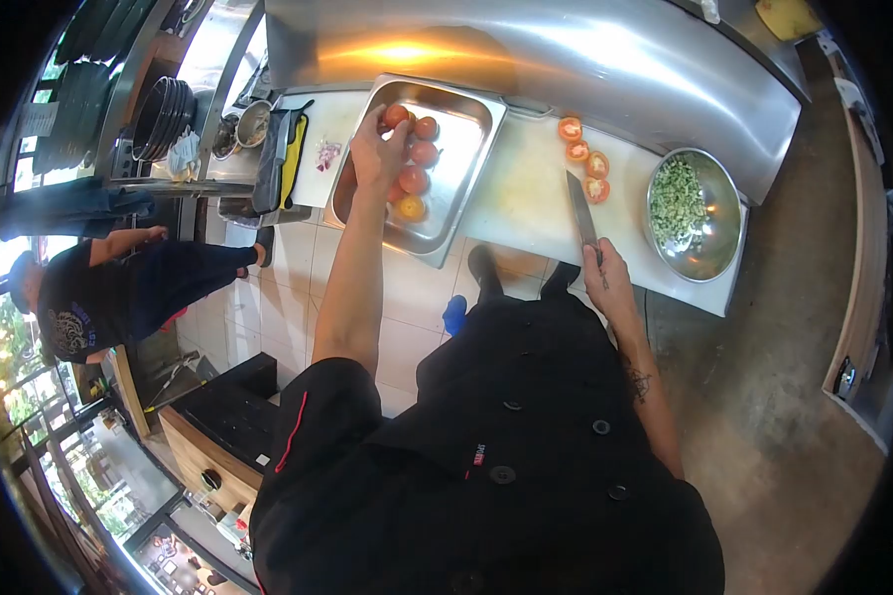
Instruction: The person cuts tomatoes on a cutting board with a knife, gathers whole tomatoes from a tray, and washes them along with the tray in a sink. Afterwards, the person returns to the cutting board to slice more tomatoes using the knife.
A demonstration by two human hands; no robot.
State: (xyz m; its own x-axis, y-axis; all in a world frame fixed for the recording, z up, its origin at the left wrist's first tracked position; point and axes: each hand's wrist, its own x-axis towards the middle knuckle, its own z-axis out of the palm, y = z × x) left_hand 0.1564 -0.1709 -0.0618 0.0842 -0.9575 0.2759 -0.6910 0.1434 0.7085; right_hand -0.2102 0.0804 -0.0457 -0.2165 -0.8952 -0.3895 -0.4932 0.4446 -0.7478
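Observation:
My left hand (379,151) reaches into a steel tray (479,111), its fingers closed around a red tomato (396,115) near the far end. Several more whole tomatoes (414,179) lie in the tray beside and below the hand, one of them more orange-yellow. In my right hand (610,280) is a kitchen knife (580,210), gripped by its dark handle with the blade pointing away from me over the white cutting board (526,188). Just past the blade tip, several cut tomato halves (597,165) rest on the board in a row, cut faces up.
A steel bowl (721,245) of chopped green pieces (676,203) stands at the board's right end. Left of the tray are chopped reddish-purple bits (327,154) and a yellow-and-black item (295,159). A steel backsplash (566,59) rises behind. Another person (99,288) stands at far left.

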